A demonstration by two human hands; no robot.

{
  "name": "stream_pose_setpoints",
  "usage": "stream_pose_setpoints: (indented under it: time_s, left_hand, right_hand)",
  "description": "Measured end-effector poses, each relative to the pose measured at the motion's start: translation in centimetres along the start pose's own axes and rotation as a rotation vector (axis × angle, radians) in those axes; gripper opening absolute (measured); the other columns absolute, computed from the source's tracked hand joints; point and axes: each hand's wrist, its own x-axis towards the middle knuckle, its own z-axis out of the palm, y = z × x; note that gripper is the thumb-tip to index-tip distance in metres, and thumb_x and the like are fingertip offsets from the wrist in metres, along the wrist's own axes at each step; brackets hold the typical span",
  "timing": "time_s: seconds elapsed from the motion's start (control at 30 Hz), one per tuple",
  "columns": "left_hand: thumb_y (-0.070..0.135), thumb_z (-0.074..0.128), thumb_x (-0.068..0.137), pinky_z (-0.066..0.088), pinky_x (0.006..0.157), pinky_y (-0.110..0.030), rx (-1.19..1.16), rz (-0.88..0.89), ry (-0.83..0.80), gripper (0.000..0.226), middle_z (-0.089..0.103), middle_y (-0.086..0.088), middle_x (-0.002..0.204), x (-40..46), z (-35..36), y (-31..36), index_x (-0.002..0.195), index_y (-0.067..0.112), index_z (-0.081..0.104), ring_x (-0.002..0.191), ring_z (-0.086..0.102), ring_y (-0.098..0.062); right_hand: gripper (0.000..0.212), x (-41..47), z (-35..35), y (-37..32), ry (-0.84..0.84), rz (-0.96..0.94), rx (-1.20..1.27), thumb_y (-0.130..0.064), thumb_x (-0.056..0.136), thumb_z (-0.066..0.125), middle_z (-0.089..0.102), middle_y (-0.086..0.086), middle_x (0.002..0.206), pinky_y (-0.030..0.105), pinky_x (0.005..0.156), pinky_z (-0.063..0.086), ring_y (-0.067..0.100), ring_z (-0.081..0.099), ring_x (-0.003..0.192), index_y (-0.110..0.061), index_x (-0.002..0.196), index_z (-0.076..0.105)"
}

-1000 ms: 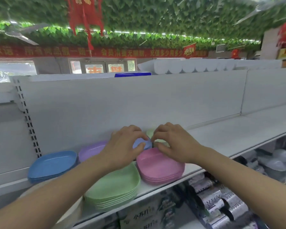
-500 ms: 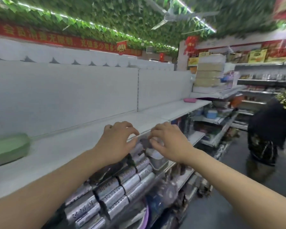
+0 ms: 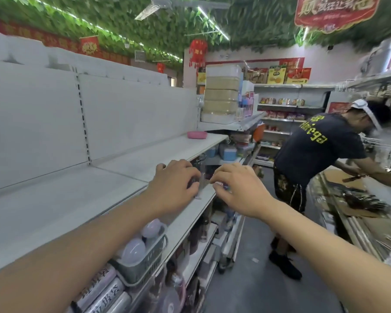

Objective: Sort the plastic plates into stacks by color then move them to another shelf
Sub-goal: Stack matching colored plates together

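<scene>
Both of my hands are held out over the front edge of the white shelf [image 3: 54,206]. The fingers of my left hand [image 3: 174,188] are curled, and what they hold, if anything, is unclear. My right hand [image 3: 237,190] pinches a small bluish-pink bit [image 3: 221,184] at its fingertips, which nearly touch those of the left. A low pink stack of plates [image 3: 196,134] sits far along the same shelf, at its right end. No other plates are in view.
A person in a dark shirt [image 3: 318,150] bends over a counter across the aisle on the right. Below the shelf are a grey basket of bulbs [image 3: 145,251] and silver rolls [image 3: 106,288]. Stacked boxes [image 3: 221,96] stand beyond the pink stack.
My view has swung right along the shelf; the blue, purple, green and pink stacks have left the frame. My hands keep the same close, curled pose in front of me.
</scene>
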Motion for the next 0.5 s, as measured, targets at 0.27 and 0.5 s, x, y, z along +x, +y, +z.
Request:
stream_pose_setpoints:
  time_s: [0.27, 0.5]
  left_hand:
    - [0.043, 0.047, 0.097, 0.036, 0.103, -0.046, 0.007, 0.074, -0.046, 0.034, 0.055, 0.007, 0.133, 16.8, 6.6, -1.9, 0.127, 0.037, 0.062, 0.122, 0.048, -0.017]
    - [0.043, 0.046, 0.097, 0.034, 0.106, -0.047, 0.035, 0.048, -0.093, 0.036, 0.052, 0.008, 0.137, 28.5, 15.1, -3.3, 0.129, 0.038, 0.060, 0.125, 0.046, -0.016]
  right_hand:
    - [0.026, 8.3, 4.2, 13.2, 0.011, 0.100, -0.051, -0.042, 0.101, 0.047, 0.060, -0.018, 0.114, 0.041, 0.098, 0.040, 0.013, 0.051, 0.108, -0.038, 0.112, 0.070]
    - [0.027, 15.0, 10.6, 25.1, 0.005, 0.092, 0.010, -0.042, 0.101, 0.046, 0.060, -0.016, 0.116, 0.042, 0.098, 0.040, 0.013, 0.051, 0.108, -0.036, 0.113, 0.069]
